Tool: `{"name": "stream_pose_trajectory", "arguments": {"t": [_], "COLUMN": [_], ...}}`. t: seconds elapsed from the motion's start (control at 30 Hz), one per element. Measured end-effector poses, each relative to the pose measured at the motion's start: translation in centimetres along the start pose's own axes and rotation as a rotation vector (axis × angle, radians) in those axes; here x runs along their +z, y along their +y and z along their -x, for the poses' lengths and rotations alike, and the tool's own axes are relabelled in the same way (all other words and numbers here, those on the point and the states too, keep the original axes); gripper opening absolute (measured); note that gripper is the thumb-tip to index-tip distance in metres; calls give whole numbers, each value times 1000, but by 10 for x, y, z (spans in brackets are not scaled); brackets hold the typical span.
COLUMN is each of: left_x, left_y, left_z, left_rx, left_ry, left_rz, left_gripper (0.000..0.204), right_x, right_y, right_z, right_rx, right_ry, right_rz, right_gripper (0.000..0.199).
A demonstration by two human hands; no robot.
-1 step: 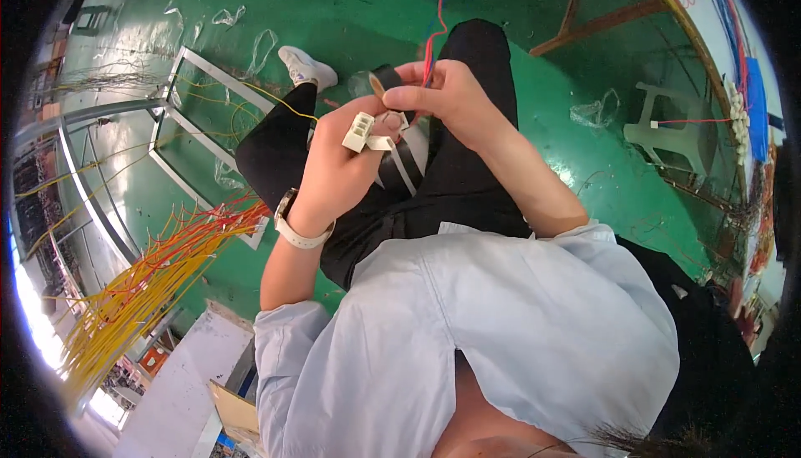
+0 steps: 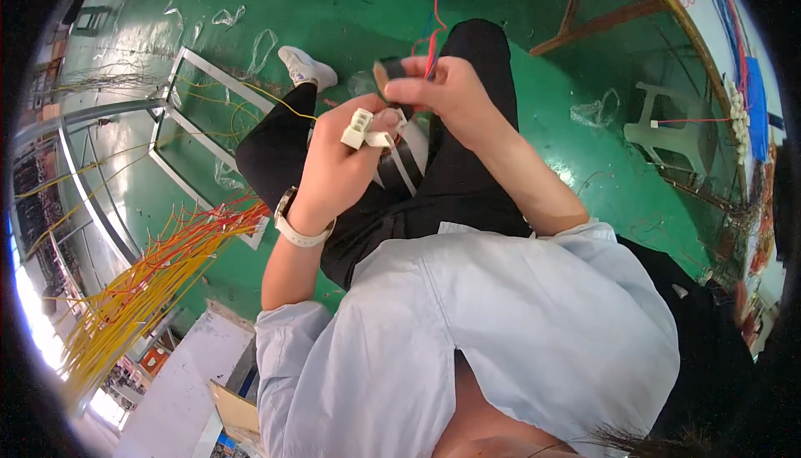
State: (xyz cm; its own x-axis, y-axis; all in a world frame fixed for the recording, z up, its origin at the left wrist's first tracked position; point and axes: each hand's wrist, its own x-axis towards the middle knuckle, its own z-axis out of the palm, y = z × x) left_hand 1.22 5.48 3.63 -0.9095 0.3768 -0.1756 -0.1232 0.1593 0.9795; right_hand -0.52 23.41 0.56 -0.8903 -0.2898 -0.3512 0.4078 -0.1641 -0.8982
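My left hand [image 2: 342, 162] is closed around white plastic connectors [image 2: 357, 129] and the wires at them, in front of my lap. One connector block with square openings stands out over the back of the fingers. A roll of black tape [image 2: 385, 76] with a brown core is pinched between the thumb and fingers of my right hand [image 2: 450, 99]. Red wires [image 2: 433, 45] run from beyond down past my right fingers. Where the wires enter the left grip is hidden. A small gap separates the roll from my left fingers.
At the left are a white metal frame [image 2: 179, 137] and a thick bundle of yellow and red wires [image 2: 142, 291]. A pale plastic stool [image 2: 672, 128] stands at the right, by a board edge hung with wires. Clear plastic scraps [image 2: 228, 17] lie on the green floor [image 2: 350, 7].
My right hand has shifted slightly away from my left, and the tape roll has moved up and tilted with it. The red wires sway a little. My left hand stays nearly in place.
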Motion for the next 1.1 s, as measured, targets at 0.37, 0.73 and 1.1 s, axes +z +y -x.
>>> {"name": "stream_pose_trajectory", "arguments": {"t": [0.37,0.73,1.1], "left_x": [-3,-3,-8], "left_y": [-15,-14,-20], "left_z": [0,5,6], "left_rx": [-100,-323,-76], "left_ry": [183,191,139], "left_rz": [102,485,1], "left_gripper": [24,18,16], "right_x": [-17,-5,-1], "right_y": [-3,5,7], "right_z": [4,-9,-7], "right_rx": [72,-199,57], "right_ry": [-342,-25,-339], "right_rz": [-231,23,-232], "right_gripper": [12,50,16]}}
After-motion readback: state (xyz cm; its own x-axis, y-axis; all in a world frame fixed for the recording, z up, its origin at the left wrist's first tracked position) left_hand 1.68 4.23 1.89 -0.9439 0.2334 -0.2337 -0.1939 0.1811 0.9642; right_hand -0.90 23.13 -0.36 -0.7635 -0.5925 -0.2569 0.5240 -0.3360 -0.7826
